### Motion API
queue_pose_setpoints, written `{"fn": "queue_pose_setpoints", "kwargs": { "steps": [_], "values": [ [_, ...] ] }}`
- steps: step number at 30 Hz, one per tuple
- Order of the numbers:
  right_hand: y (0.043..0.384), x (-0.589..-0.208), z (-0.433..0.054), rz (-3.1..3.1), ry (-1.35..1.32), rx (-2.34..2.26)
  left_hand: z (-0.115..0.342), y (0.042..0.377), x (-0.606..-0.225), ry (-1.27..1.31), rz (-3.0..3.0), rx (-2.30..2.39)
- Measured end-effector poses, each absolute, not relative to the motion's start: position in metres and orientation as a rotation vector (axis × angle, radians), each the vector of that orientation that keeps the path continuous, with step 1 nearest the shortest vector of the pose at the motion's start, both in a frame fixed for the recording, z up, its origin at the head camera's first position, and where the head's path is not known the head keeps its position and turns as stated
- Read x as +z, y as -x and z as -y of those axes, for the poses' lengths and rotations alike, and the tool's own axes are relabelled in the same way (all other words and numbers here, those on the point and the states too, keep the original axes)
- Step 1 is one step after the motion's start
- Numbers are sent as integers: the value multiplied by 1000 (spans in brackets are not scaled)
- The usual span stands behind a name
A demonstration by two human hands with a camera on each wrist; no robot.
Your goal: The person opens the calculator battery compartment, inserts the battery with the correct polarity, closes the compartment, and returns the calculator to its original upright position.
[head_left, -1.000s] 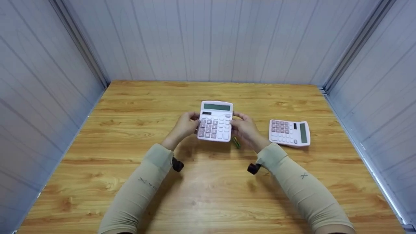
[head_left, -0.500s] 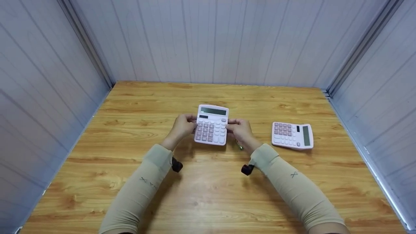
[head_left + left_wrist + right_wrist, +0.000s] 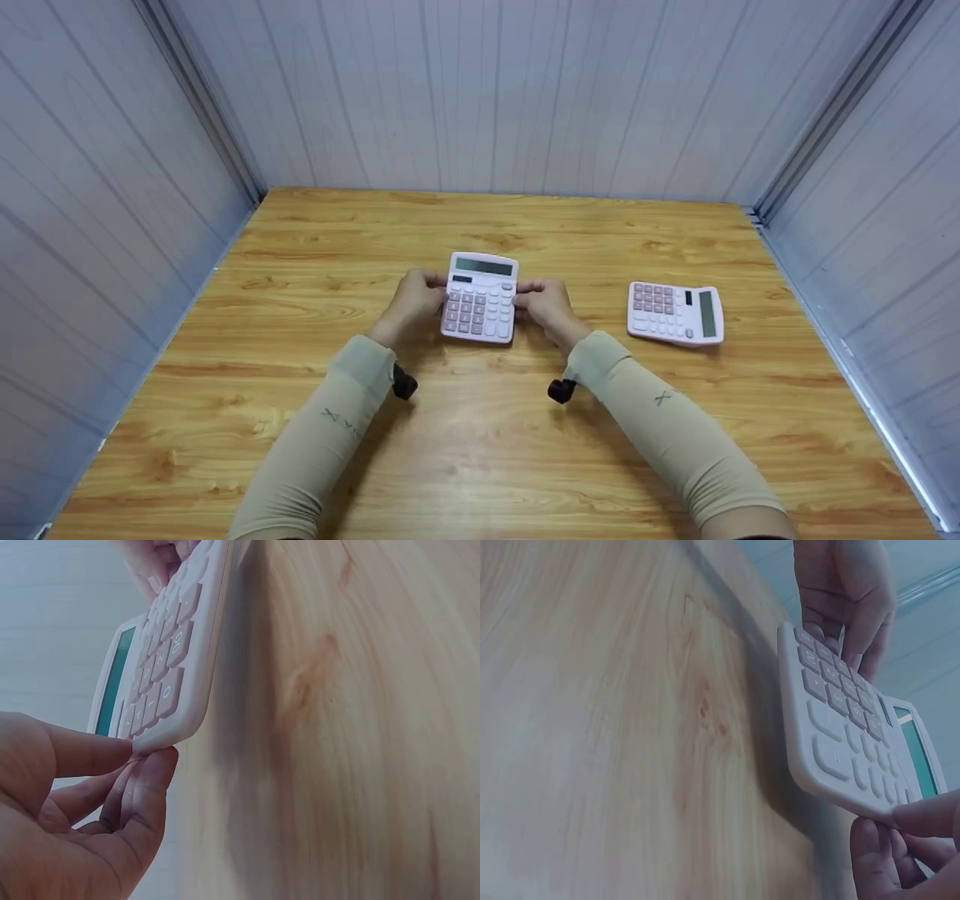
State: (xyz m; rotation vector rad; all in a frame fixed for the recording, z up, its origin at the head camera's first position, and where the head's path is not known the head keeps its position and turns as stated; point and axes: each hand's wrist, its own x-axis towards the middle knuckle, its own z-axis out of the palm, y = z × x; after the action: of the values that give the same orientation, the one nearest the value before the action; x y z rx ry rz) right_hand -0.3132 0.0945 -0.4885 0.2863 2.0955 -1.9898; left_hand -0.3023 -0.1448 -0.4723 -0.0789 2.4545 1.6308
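Wooden table (image 3: 465, 465), pale far wall (image 3: 465, 97); mid-table, left hand (image 3: 414, 301) and right hand (image 3: 549, 306) pinch a calculator (image 3: 480, 300) by its sides, just above the wood: positioning, apparently; next move wants level hands.

A wood-grain table (image 3: 480, 450) bears a calculator (image 3: 666, 323) (turned sideways).

held calculator (image 3: 480, 298): body pale pinkish white; number keys (image 3: 466, 311) dusty mauve, the remaining keys white; display (image 3: 484, 266) dark grey-green, the small panel (image 3: 462, 278) below it blackish. second calculator (image 3: 676, 313): same pale body, mauve and white keys, dark green display. table (image 3: 465, 435): honey-yellow to my eye, patterned with brown wood grain and knots. sleeves (image 3: 311, 450): beige with small dark marks. wrist devices (image 3: 405, 383): black. back wall (image 3: 480, 97): bluish white, ruled with grey vertical lines.
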Motion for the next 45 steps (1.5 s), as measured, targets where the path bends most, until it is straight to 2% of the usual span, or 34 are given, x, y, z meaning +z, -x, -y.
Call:
{"fn": "queue_pose_setpoints", "kwargs": {
  "steps": [16, 35, 45],
  "values": [
    [319, -497, -87, -2201, -247, -1844, 151, 307, -486, 76, -2541, 1471],
    [323, -494, -89, -2270, -195, -1716, 152, 310, -483, 84, -2556, 1340],
    [321, -477, -106, -2285, -183, -1772, 145, 308, -470, 236, -2570, 1493]
  ]
}}
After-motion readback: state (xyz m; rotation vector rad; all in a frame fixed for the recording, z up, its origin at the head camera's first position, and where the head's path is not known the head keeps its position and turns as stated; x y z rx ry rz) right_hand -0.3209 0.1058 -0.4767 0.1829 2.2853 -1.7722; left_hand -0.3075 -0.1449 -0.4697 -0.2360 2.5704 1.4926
